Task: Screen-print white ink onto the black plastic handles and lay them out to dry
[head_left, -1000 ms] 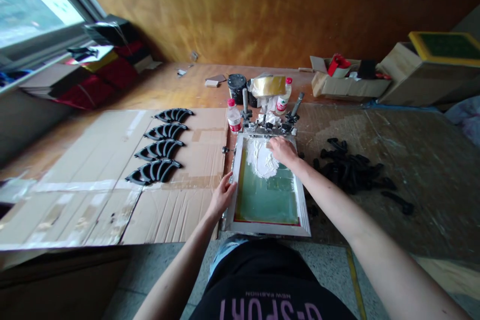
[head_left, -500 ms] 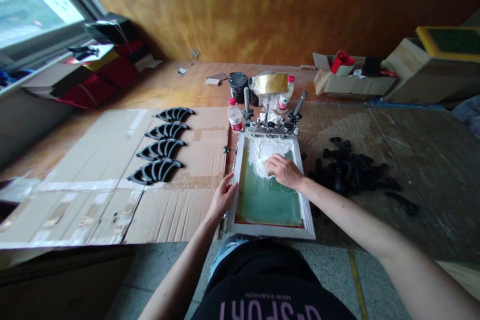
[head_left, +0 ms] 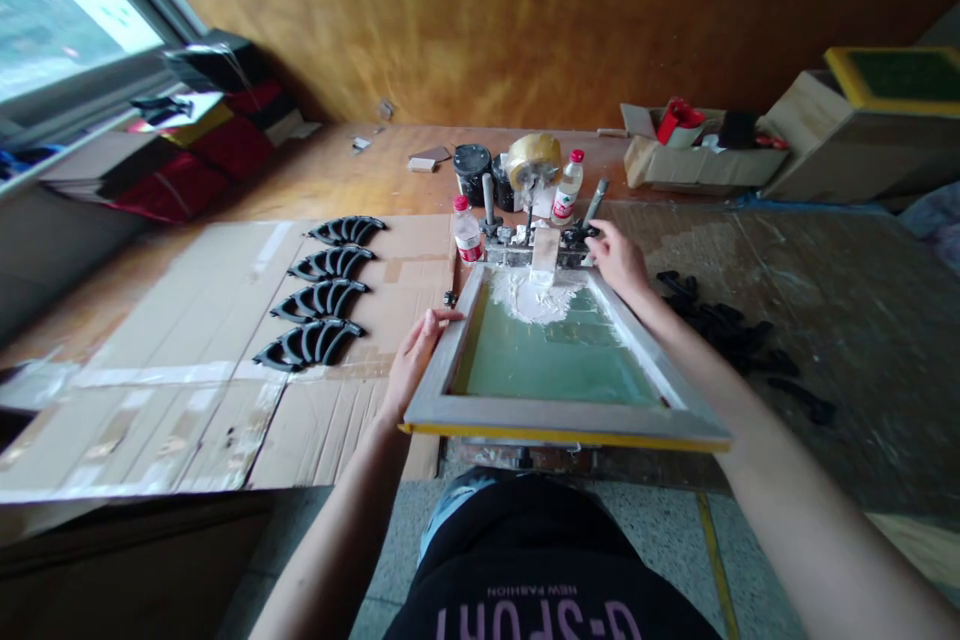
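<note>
A silk-screen frame (head_left: 562, 417) with a green mesh and a smear of white ink (head_left: 534, 298) at its far end is tilted up at its near edge, hinged on clamps (head_left: 525, 238) at the back. My left hand (head_left: 417, 357) grips the frame's left rail. My right hand (head_left: 616, 255) rests at the far right corner of the frame by the clamp; its fingers curl there, and what they hold is hidden. A white squeegee (head_left: 544, 255) leans at the frame's far end.
Several black curved plastic parts (head_left: 319, 300) lie in a row on cardboard (head_left: 225, 360) to the left. A heap of black parts (head_left: 731, 335) lies to the right. Bottles (head_left: 466, 230), black jars (head_left: 474, 170), a tape roll (head_left: 532, 155) and cardboard boxes (head_left: 697, 165) stand behind.
My right hand left the inked mesh and moved to the far right corner. The frame's near edge has swung up from flat, with my left hand on its rail.
</note>
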The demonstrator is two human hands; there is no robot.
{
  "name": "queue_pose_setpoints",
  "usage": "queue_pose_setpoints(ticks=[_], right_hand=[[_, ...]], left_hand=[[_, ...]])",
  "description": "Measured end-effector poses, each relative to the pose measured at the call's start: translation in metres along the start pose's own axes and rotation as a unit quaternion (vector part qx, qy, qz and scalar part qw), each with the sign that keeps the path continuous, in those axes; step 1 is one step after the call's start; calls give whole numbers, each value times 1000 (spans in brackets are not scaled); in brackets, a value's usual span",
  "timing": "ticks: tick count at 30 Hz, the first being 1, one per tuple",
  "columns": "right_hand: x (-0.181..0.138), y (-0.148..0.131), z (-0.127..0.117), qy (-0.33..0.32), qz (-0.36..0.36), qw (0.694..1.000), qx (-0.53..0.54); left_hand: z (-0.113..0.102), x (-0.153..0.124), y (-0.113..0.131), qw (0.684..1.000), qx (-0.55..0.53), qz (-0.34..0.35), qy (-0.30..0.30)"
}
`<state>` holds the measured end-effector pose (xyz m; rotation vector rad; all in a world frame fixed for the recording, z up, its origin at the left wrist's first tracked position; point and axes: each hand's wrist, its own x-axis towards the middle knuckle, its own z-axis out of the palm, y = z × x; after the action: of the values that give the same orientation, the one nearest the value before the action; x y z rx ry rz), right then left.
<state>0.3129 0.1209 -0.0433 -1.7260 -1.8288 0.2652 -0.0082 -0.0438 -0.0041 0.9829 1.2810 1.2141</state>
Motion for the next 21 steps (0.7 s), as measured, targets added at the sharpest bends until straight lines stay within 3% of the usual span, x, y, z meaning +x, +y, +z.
queue_pose_setpoints(ticks=[2,4,7,9,11,15,18,19,21], right_hand=[[-13,30,-2,2,68,998,8],[-38,46,9,-28,85,996,6],[-80,40,37,-100,-23,995,14],[-101,21,52,-138,-115,983,-23],[-117,-2,59,-145,-143,976,-72],[-152,-53,56,-113,-142,980,-80],[-173,-69,52,-162,-279,947,-9],[-175,-63,49,-177,-312,933,9],[-168,-30,37,-173,-300,938,0]], left_hand=[[12,16,17,995,-60,77,16],[23,32,29,989,-91,113,30],[37,47,31,988,-107,96,53],[46,44,17,986,-120,74,85],[55,30,-11,991,-117,-6,64],[74,-12,-76,962,-111,-237,-78],[61,-27,-106,956,-111,-268,-47],[47,-27,-112,962,-85,-259,-25],[7,-22,-121,972,13,-233,16]])
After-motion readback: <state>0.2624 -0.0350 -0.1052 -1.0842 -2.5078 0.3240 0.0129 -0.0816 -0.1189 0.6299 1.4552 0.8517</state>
